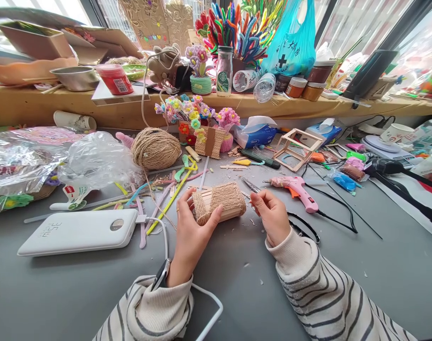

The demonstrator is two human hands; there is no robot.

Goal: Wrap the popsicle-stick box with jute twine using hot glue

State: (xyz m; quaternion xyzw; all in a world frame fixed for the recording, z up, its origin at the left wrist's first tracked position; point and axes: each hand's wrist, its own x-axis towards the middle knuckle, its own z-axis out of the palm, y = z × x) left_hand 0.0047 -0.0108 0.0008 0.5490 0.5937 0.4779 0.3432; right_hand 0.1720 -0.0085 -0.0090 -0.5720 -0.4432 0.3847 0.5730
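Observation:
My left hand (190, 227) is closed round a small box of wooden sticks wrapped in jute twine (224, 201), tilted just above the grey table. Thumb and fingers grip its left end. To the right of the box, my right hand (270, 213) is closed in a pinch, its fingertips close to the box's right end. What lies in the pinch is too small to make out. Metal scissors blades (250, 184) point out beyond my right fingers, and black handles show behind that hand. A pink glue gun (295, 189) lies to the right, its cord trailing.
A white power bank (77, 232) with a cable lies at left. Behind are a twine ball (155, 148), pipe-cleaner flowers (187, 111), a tissue pack (256, 132) and a wooden frame (296, 149). A crowded shelf (141, 106) runs along the back.

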